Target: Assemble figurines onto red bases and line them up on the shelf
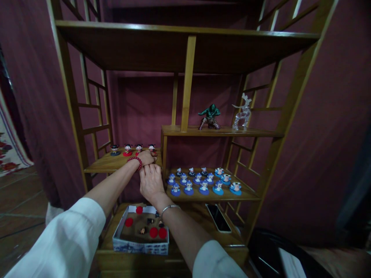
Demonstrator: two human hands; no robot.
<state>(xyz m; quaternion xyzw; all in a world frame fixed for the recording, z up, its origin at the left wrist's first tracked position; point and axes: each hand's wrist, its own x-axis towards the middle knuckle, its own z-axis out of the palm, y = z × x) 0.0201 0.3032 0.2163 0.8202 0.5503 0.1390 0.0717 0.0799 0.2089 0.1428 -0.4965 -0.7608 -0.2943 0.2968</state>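
My left hand, with a red bead bracelet, reaches over the left shelf, its fingers bent at the base of the rightmost black-haired figurine. Just below and in front is my right hand, wearing a silver bangle. Its fingers are bent close together near the shelf edge, touching or nearly touching the left hand; the fingertips, and anything in them, are hidden. Three similar figurines stand in a row to the left: one on a dark base, two on red bases, including the middle-left figurine.
Below sits an open box with red discs and small figure parts. A phone lies to its right. Several blue and purple figurines fill the right shelf. Above stand a green figure and a clear deer.
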